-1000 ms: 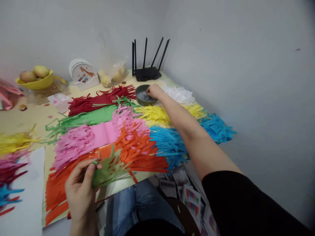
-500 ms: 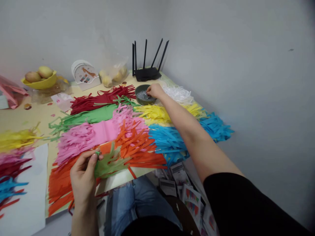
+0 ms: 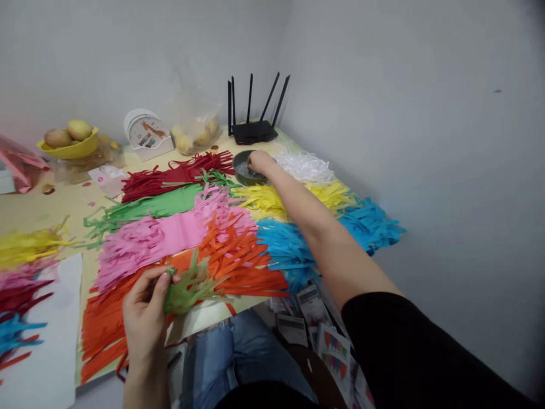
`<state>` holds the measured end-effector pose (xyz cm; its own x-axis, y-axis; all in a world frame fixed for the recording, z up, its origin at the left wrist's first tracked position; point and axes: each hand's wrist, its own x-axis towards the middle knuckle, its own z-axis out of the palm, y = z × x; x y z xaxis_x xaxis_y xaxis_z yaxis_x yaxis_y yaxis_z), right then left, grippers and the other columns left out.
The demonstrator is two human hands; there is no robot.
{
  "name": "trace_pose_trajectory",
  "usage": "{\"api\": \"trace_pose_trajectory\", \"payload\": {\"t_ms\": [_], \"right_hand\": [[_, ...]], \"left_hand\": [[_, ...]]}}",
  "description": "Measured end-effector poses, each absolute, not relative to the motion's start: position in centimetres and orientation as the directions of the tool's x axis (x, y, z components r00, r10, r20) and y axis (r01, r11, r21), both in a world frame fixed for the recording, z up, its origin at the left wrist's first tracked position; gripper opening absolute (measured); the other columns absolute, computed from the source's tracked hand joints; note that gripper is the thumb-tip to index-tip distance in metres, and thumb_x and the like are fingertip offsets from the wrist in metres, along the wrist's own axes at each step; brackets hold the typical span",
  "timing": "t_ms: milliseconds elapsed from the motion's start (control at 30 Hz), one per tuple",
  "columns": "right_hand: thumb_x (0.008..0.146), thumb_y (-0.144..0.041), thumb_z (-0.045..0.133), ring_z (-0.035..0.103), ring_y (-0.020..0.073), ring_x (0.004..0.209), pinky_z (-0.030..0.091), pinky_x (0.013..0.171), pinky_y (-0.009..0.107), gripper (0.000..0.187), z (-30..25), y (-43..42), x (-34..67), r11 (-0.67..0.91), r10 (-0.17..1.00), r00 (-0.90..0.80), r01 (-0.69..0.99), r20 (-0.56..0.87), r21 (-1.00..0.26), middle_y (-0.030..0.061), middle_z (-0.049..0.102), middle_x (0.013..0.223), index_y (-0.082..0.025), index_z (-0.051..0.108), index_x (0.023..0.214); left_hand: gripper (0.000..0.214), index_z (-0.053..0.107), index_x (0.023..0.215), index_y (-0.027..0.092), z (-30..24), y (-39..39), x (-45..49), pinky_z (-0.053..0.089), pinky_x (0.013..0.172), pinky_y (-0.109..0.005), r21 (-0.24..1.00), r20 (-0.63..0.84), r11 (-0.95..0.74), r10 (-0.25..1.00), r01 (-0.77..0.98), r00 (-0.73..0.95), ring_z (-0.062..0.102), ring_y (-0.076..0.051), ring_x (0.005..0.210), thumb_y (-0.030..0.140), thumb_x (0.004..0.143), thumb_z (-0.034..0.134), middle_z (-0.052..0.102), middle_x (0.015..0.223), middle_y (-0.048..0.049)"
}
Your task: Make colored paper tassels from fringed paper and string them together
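Note:
Near the table's front edge, my left hand [image 3: 147,304] pinches the twisted top of a green tissue-paper tassel [image 3: 187,291] between thumb and fingers. Its pale green strips fan out to the right over orange fringed paper [image 3: 242,261]. My right hand [image 3: 261,163] reaches far across the table into a dark round bowl [image 3: 237,175]. Its fingers are bent down together among small clear pieces [image 3: 243,169]; whatever they pinch is too small to make out. White paper strips [image 3: 304,166] lie just right of the bowl, and yellow fringed paper [image 3: 264,199] lies in front of it.
Pink [image 3: 179,227], green [image 3: 170,201], dark red [image 3: 170,180] and blue [image 3: 285,244] fringed papers cover the table. Behind them stand a router [image 3: 254,132], a bag of yellow fruit [image 3: 196,136], a giraffe-print holder [image 3: 149,136] and a yellow fruit bowl [image 3: 72,150]. Printed packets [image 3: 334,355] lie below right.
My right hand has shifted slightly left and deeper into the bowl, fingers now more curled and hidden. My left hand keeps hold of the green tassel, almost unmoved.

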<state>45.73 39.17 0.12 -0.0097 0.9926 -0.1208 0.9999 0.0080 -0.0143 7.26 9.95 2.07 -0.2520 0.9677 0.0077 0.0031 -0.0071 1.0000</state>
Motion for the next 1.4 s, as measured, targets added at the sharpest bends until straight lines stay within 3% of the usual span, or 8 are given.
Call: {"api": "trace_pose_trajectory", "payload": {"t_ms": [367,500,633,700,767,833,1033,1400], "right_hand": [[0.096,-0.034,0.066,0.066,0.0231,0.114,0.054,0.101,0.046,0.032,0.2,38.9,44.9,-0.113,0.991,0.099,0.981,-0.094,-0.157,0.0118,0.067,0.125,-0.012,0.066,0.120],[0.093,-0.017,0.064,0.070,0.0262,0.108,0.051,0.101,0.037,0.017,2.0,37.2,45.9,-0.121,0.992,0.122,0.946,-0.015,-0.301,0.0171,0.076,0.107,-0.006,0.074,0.101],[0.097,-0.015,0.049,0.073,0.0183,0.088,0.056,0.086,0.030,0.030,4.2,33.7,43.0,0.000,0.987,0.077,0.876,0.138,-0.483,0.0153,0.078,0.102,-0.005,0.069,0.117],[0.096,-0.021,0.055,0.072,0.0137,0.080,0.056,0.080,0.025,0.025,5.1,30.4,39.5,0.146,0.976,-0.018,0.792,0.217,-0.593,0.0095,0.078,0.099,-0.011,0.068,0.115],[0.087,-0.026,0.069,0.070,0.0137,0.073,0.056,0.073,0.025,0.018,5.6,26.0,35.4,0.398,0.917,-0.201,0.484,0.344,-0.780,0.0065,0.077,0.088,-0.012,0.070,0.099],[0.084,-0.033,0.075,0.069,0.0132,0.072,0.055,0.070,0.025,0.021,6.0,21.3,31.6,0.474,0.847,-0.373,0.204,0.379,-0.857,0.0036,0.075,0.082,-0.015,0.071,0.092],[0.080,-0.034,0.080,0.065,0.0098,0.067,0.054,0.065,0.022,0.022,6.3,14.3,26.4,0.238,0.824,-0.507,-0.094,0.252,-0.967,0.0002,0.071,0.075,-0.016,0.069,0.085],[0.078,-0.035,0.082,0.066,0.0100,0.063,0.056,0.062,0.022,0.023,5.9,12.6,25.0,0.077,0.832,-0.531,-0.177,0.161,-0.981,0.0009,0.072,0.073,-0.015,0.073,0.084]], "left_hand": [[0.031,0.074,0.085,0.018,1.8,10.0,6.7,0.057,0.066,-0.018,0.999,0.026,-0.020,0.968,0.025,-0.250,0.071,-0.014,0.068,0.044,0.073,0.084,0.075,0.072,-0.0029],[0.031,0.074,0.086,0.017,1.9,10.2,6.7,0.057,0.063,-0.019,0.999,0.040,-0.032,0.964,0.035,-0.264,0.070,-0.014,0.066,0.043,0.073,0.084,0.075,0.071,-0.0024],[0.027,0.075,0.086,0.018,2.1,10.7,7.0,0.056,0.064,-0.017,0.997,0.083,-0.081,0.956,0.017,-0.280,0.069,-0.012,0.066,0.040,0.074,0.084,0.075,0.072,-0.0016],[0.023,0.076,0.086,0.018,2.4,10.9,7.4,0.056,0.067,-0.017,0.991,0.133,-0.128,0.952,0.035,-0.278,0.070,-0.011,0.068,0.038,0.076,0.083,0.075,0.074,-0.0011],[0.019,0.077,0.088,0.019,2.9,11.1,8.1,0.056,0.069,-0.017,0.981,0.193,-0.181,0.945,0.072,-0.266,0.070,-0.010,0.069,0.036,0.079,0.081,0.076,0.076,-0.0007],[0.017,0.077,0.089,0.020,3.4,11.1,8.8,0.056,0.069,-0.018,0.966,0.252,-0.229,0.937,0.117,-0.243,0.071,-0.011,0.070,0.034,0.081,0.080,0.077,0.077,-0.0009],[0.010,0.077,0.088,0.020,4.2,9.7,8.7,0.056,0.072,-0.022,0.910,0.379,-0.337,0.913,0.241,-0.153,0.072,-0.014,0.075,0.029,0.084,0.078,0.077,0.082,-0.0015],[0.004,0.077,0.087,0.020,4.5,7.2,6.8,0.054,0.075,-0.026,0.786,0.513,-0.445,0.857,0.429,-0.052,0.069,-0.014,0.077,0.024,0.087,0.073,0.076,0.084,-0.0017]]}}
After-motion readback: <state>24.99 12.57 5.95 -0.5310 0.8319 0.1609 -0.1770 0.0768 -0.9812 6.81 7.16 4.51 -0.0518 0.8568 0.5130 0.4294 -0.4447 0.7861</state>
